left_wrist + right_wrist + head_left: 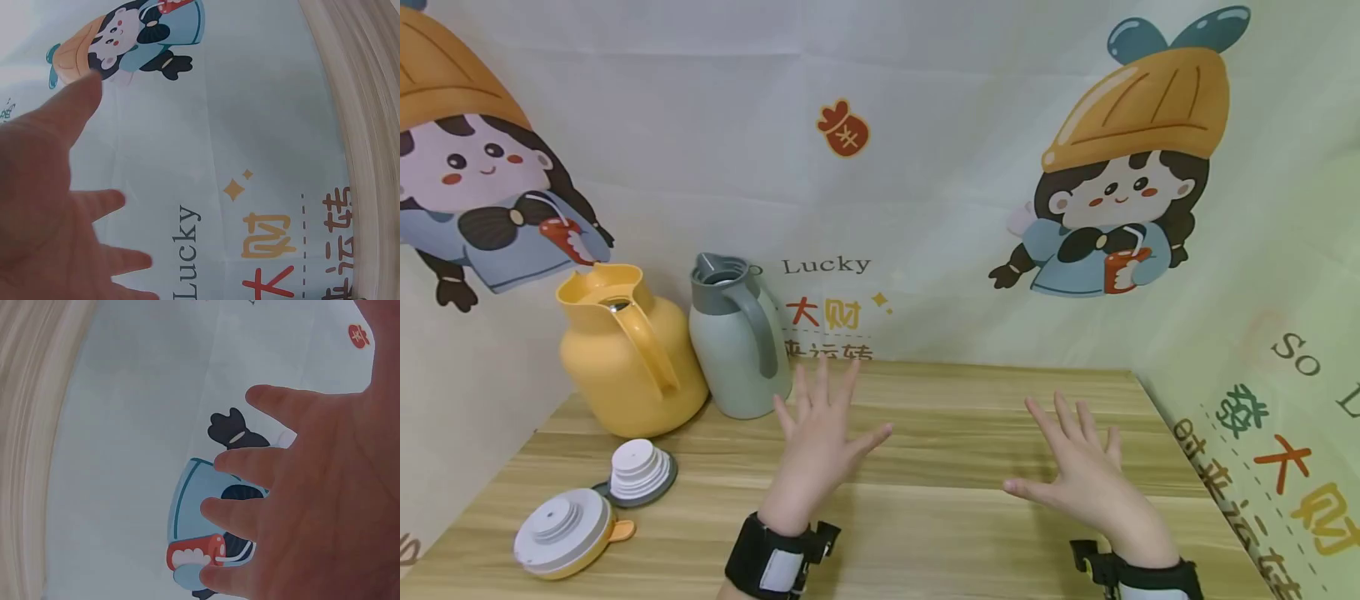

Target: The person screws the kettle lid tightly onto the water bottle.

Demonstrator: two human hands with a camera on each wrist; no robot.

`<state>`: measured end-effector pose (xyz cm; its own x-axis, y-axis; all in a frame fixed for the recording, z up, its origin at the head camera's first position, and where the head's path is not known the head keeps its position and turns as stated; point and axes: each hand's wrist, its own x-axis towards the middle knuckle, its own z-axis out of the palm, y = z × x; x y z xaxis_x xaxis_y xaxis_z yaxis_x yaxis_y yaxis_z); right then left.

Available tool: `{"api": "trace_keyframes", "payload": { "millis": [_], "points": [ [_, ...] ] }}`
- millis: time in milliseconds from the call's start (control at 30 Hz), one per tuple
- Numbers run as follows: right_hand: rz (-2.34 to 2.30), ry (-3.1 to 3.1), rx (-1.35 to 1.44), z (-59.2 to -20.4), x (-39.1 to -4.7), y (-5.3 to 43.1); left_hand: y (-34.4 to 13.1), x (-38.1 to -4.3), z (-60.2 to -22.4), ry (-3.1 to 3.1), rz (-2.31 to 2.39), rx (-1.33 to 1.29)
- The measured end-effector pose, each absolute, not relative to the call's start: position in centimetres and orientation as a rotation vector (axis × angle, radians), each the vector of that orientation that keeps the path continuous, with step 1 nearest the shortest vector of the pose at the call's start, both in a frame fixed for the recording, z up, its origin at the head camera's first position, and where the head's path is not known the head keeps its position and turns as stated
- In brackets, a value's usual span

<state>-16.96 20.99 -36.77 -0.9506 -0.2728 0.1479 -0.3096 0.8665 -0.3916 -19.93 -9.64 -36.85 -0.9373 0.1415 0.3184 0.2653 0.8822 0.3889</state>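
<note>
Both hands hover over the wooden table with fingers spread and nothing in them. My left hand [818, 446] is nearest to the grey-green thermos jug [733, 358], a little to its right and in front. Beyond that jug, at the far left, stands a yellow thermos jug [625, 367] with its mouth uncovered. Over the right part of the table is my right hand [1078, 467]. The wrist views show the left palm [37, 206] and the right palm [319, 500] facing the printed backdrop, their fingers straight.
Two lids lie at the table's left front: a white-and-yellow lid [565, 533] and a white stepped lid with a grey rim [640, 473]. A printed cloth backdrop [940, 167] hangs behind the wooden table [940, 533] and along its sides.
</note>
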Motion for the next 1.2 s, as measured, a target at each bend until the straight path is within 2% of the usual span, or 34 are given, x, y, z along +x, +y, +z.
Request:
{"api": "trace_keyframes", "payload": {
  "millis": [567, 933, 1200],
  "points": [
    [0.884, -2.734, 0.671, -37.9, -19.1, 15.3, -14.5, -25.3, -36.0, -2.083, -1.200, 0.179],
    [1.090, -2.702, 0.736, -39.1, -21.1, 10.7, -16.6, -28.5, -35.6, -1.961, -1.567, 0.045],
    [1.056, -2.736, 0.749, -40.3, -22.6, 7.6, -17.5, -29.8, -35.9, -1.933, -1.626, 0.065]
  ]
}}
